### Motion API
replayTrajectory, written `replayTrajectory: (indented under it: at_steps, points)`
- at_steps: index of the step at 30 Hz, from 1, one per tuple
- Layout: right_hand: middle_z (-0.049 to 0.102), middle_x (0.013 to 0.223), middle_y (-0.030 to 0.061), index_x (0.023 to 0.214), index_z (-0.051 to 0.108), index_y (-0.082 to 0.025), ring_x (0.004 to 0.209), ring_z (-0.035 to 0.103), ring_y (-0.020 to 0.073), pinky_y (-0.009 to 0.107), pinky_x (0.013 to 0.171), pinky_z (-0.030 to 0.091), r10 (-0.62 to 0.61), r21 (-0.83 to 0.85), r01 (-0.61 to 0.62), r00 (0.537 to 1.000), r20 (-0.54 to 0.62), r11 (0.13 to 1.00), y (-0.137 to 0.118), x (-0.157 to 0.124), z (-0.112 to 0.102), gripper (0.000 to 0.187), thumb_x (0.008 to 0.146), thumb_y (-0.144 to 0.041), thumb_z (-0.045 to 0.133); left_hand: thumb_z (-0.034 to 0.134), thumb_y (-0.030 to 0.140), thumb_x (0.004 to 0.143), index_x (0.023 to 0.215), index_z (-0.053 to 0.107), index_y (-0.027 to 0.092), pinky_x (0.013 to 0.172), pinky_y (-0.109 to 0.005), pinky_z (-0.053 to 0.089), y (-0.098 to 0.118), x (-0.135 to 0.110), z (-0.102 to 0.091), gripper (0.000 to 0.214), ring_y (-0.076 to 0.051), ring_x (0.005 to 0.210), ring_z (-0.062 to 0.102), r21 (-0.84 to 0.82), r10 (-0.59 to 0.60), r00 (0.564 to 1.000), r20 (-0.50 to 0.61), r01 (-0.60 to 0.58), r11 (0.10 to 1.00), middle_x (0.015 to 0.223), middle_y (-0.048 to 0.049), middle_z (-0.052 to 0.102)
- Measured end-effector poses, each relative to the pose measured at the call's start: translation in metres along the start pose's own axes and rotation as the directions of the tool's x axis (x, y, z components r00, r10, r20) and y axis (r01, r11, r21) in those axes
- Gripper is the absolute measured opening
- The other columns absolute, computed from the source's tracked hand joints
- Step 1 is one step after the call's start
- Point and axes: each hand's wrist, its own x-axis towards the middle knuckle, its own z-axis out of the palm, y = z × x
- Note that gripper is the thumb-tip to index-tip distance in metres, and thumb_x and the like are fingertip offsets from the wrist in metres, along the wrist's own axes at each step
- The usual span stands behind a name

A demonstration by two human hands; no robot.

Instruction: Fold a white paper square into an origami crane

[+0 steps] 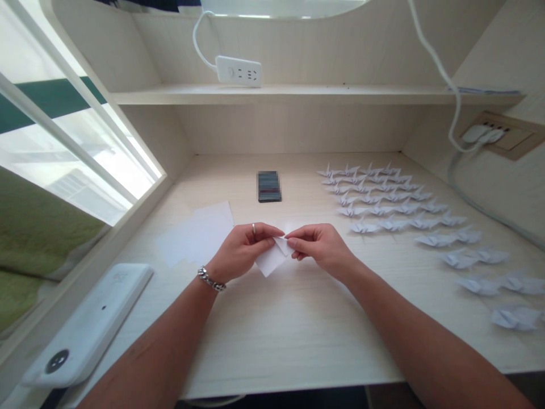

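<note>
Both hands meet over the middle of a pale wooden desk [298, 329]. My left hand [240, 250], with a ring and a metal bracelet, pinches a small folded white paper [272, 259] from the left. My right hand [317, 245] pinches the same paper's upper corner from the right. The paper is partly folded and hangs just above the desk. A small stack of flat white paper sheets [198, 232] lies just left of my left hand.
Several finished white paper cranes [383, 196] lie in rows on the right, running toward the front right edge. A dark phone [269, 186] lies behind my hands. A white device [89, 324] rests front left. A power strip [238, 70] sits on the shelf; cables hang at right.
</note>
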Motion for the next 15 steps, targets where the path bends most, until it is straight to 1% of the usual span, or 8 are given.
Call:
replayTrajectory:
  at_steps: [3,5,7,9,11,15]
  points:
    - [0.068,0.06,0.0037,0.084,0.074,-0.012,0.054,0.062,0.0129,0.028,0.057,0.053,-0.012,0.005,0.013,0.999,-0.04,1.0,0.0002,-0.0002,0.0005,0.031,0.066,-0.037,0.077,0.066,0.024,0.075,0.101,0.068,0.015,0.053,-0.021,0.043,-0.0018,0.0018,-0.0025,0.028,-0.01,0.06,0.056,-0.149,-0.067,0.997,-0.031,0.062,0.987,0.081,-0.005,0.069]
    - [0.068,0.062,0.0041,0.084,0.074,-0.013,0.055,0.062,0.0134,0.029,0.057,0.054,-0.024,0.005,0.024,0.998,-0.059,1.0,0.001,-0.0003,0.0009,0.032,0.065,-0.038,0.077,0.065,0.026,0.076,0.103,0.067,0.015,0.051,-0.021,0.042,-0.0031,0.0028,-0.0026,0.028,-0.01,0.058,0.055,-0.207,-0.109,0.992,-0.061,0.094,0.974,0.079,-0.0049,0.069]
    - [0.069,0.064,0.0045,0.085,0.074,-0.013,0.056,0.062,0.0135,0.029,0.057,0.054,-0.034,-0.001,0.034,0.997,-0.071,0.999,0.0023,-0.0003,0.0014,0.032,0.065,-0.038,0.077,0.065,0.031,0.078,0.1,0.067,0.014,0.051,-0.021,0.042,-0.0041,0.0032,-0.0013,0.028,-0.01,0.058,0.055,-0.175,-0.104,0.991,-0.087,0.088,0.981,0.077,-0.0046,0.068]
    - [0.069,0.066,0.0047,0.085,0.074,-0.013,0.056,0.063,0.0138,0.03,0.058,0.054,-0.052,-0.02,0.051,0.996,-0.073,0.999,0.004,-0.0003,0.0023,0.031,0.067,-0.038,0.076,0.068,0.036,0.076,0.097,0.068,0.014,0.052,-0.022,0.043,-0.0049,0.003,0.001,0.03,-0.011,0.06,0.056,-0.073,-0.07,0.994,-0.087,0.063,0.995,0.075,-0.0042,0.067]
    - [0.07,0.066,0.0045,0.085,0.074,-0.014,0.057,0.063,0.014,0.029,0.058,0.054,-0.076,-0.048,0.073,0.995,-0.065,0.996,0.0058,-0.0003,0.0032,0.029,0.069,-0.038,0.075,0.073,0.036,0.072,0.094,0.068,0.013,0.052,-0.022,0.044,-0.0056,0.0025,0.0033,0.033,-0.012,0.061,0.058,0.013,-0.05,0.995,-0.086,0.051,0.999,0.074,-0.0043,0.067]
    - [0.069,0.064,0.0038,0.086,0.073,-0.014,0.057,0.064,0.0142,0.029,0.06,0.055,-0.089,-0.108,0.083,0.995,-0.049,0.991,0.0076,-0.0009,0.0043,0.028,0.071,-0.037,0.073,0.076,0.034,0.067,0.09,0.067,0.013,0.05,-0.021,0.044,-0.0056,0.0016,0.006,0.033,-0.011,0.058,0.058,0.047,-0.063,0.99,-0.124,0.069,0.997,0.07,-0.0027,0.067]
